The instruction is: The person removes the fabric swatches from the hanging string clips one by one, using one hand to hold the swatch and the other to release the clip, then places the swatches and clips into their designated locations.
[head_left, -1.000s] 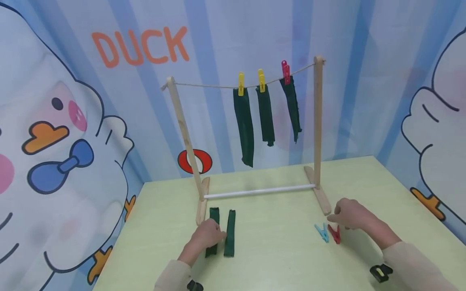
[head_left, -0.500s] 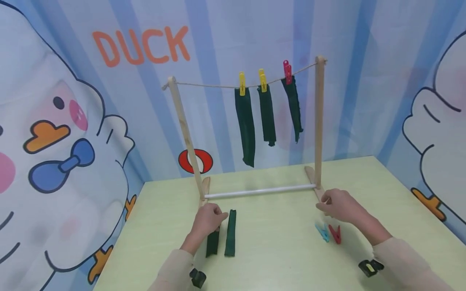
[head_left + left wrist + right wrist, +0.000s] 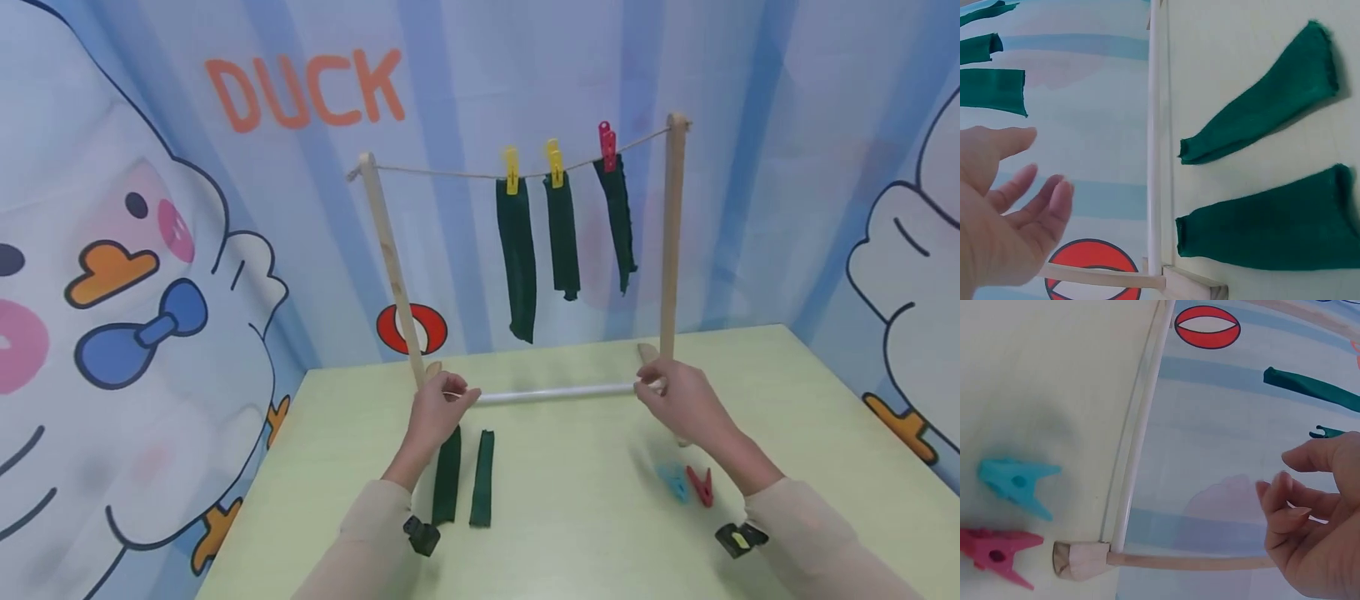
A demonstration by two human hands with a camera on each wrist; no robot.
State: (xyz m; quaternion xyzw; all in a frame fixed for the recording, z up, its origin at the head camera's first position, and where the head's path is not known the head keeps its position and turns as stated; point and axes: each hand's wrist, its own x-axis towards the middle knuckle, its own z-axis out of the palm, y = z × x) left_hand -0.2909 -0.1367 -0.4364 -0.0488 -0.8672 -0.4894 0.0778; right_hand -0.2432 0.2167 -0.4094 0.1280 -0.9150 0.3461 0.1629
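Observation:
My left hand point(image 3: 438, 412), thumb and fingers loosely bent and apart, holds nothing above the white rod's left end. The right hand point(image 3: 681, 400) is likewise without anything in its fingers, by the rack's right post point(image 3: 672, 242). Below the left hand two dark green cloth strips point(image 3: 1266, 94) lie side by side on the table. On the table below the right hand are a light blue clothespin point(image 3: 1016, 481) and a red clothespin point(image 3: 997, 555). Three more green strips point(image 3: 517, 258) hang from the string, pinned by two yellow clothespins point(image 3: 512, 171) and a pinkish-red clothespin point(image 3: 608, 150).
The wooden rack has a left post point(image 3: 390, 258), a white rod point(image 3: 558, 392) low across it and a string point(image 3: 442, 173) between the post tops. Behind the pale table point(image 3: 585, 533) hangs a blue striped curtain point(image 3: 465, 75) with duck prints.
Both hands have moved forward and up, from near the loose strips and clothespins to the level of the rod. The strips and clothespins stay in place. The head view has shifted slightly.

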